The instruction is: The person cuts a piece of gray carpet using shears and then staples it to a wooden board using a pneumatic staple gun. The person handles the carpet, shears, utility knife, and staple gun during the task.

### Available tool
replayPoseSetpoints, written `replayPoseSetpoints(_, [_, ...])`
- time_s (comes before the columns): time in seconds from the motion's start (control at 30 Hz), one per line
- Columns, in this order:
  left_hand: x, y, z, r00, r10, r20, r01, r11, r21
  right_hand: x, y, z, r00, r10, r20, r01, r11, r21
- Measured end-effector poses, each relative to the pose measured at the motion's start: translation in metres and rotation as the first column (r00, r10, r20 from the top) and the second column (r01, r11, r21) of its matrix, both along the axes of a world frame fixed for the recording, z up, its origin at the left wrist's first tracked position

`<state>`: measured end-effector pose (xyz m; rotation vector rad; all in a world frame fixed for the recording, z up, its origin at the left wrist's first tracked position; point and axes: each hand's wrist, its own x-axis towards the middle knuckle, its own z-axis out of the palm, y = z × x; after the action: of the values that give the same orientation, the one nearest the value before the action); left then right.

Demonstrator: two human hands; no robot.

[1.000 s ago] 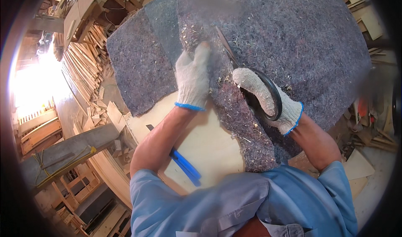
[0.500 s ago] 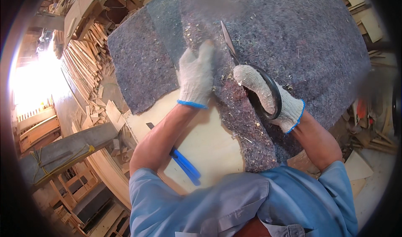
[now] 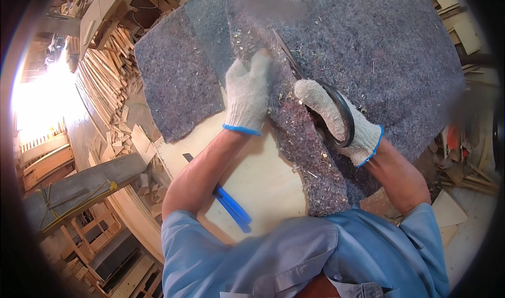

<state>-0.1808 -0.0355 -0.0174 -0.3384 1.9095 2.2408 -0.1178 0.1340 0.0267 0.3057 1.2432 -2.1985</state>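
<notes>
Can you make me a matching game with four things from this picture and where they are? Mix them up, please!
Things:
1. Black-handled scissors
2. Blue-handled tool
3. Yellow cord
4. Long wooden strips

Places:
A. On the grey beam
B. Heaped to the left of the fuzzy felt
C. In the gloved right hand
D. On the pale wooden board, partly hidden by the left forearm

Right pairs: 1-C, 2-D, 3-A, 4-B
</notes>
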Motion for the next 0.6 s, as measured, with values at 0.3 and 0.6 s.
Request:
replayPoseSetpoints(0.3, [0.0, 0.003, 0.001, 0.999, 0.054, -0.007, -0.053, 0.998, 0.031, -0.002, -0.007, -0.01, 0.992, -0.061, -0.114, 0.073, 0.992, 0.1])
replayPoseSetpoints(0.6, [0.0, -0.001, -0.001, 1.0, 0.02, -0.01, -0.02, 1.0, 0.008, -0.017, -0.01, -0.02, 0.996, -0.083, -0.012, 0.084, 0.993, 0.081])
